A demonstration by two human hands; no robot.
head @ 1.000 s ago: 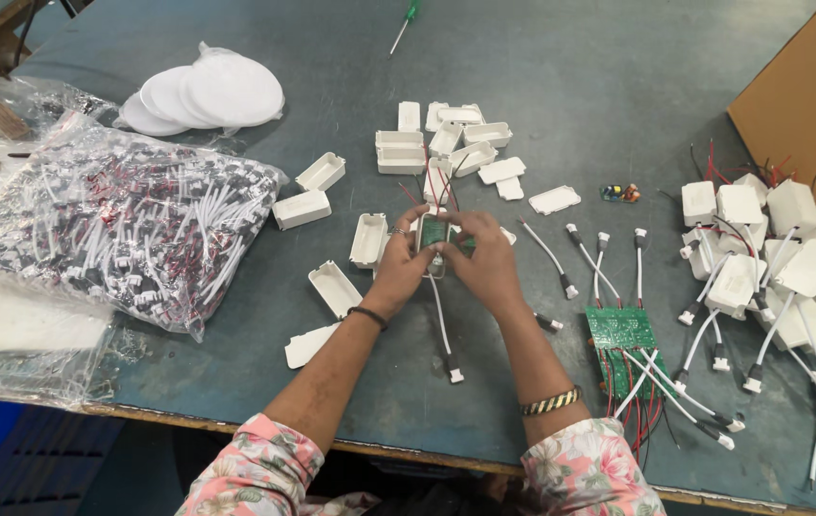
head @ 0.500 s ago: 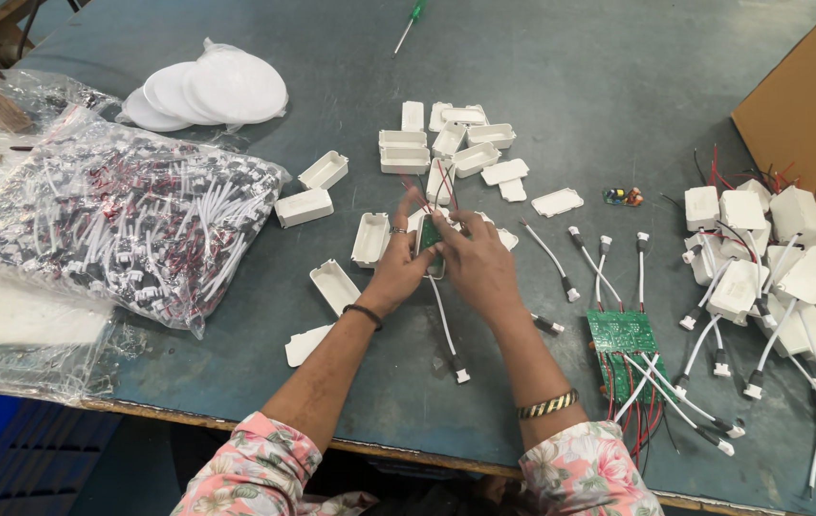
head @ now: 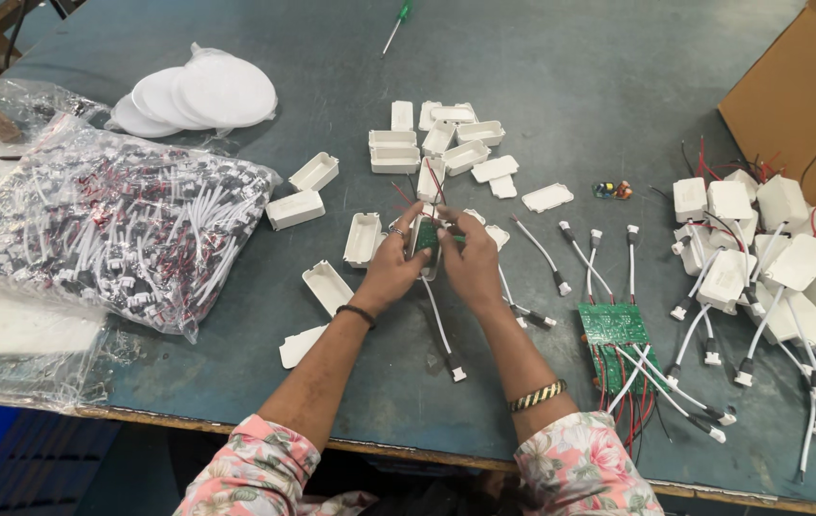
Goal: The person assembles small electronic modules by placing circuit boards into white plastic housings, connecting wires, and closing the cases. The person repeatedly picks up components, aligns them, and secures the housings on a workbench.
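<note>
My left hand (head: 391,270) and my right hand (head: 472,261) meet at the middle of the blue-grey table (head: 561,67). Between them they hold a small white plastic case (head: 424,241) with a green circuit board in it. Red and black wires rise from its top. A white cable (head: 441,330) with a black-tipped plug trails from it toward me. Both hands' fingers press on the case from either side.
Empty white case halves (head: 432,143) and lids lie beyond the hands. Green boards with cables (head: 616,334) sit to the right, finished white units (head: 771,258) farther right by a cardboard box (head: 800,96). A bag of cables (head: 111,225), white discs (head: 202,94) and a screwdriver (head: 395,24) lie left and far.
My hands have stayed over the case, with fingers shifting slightly on it. The view has drifted a little.
</note>
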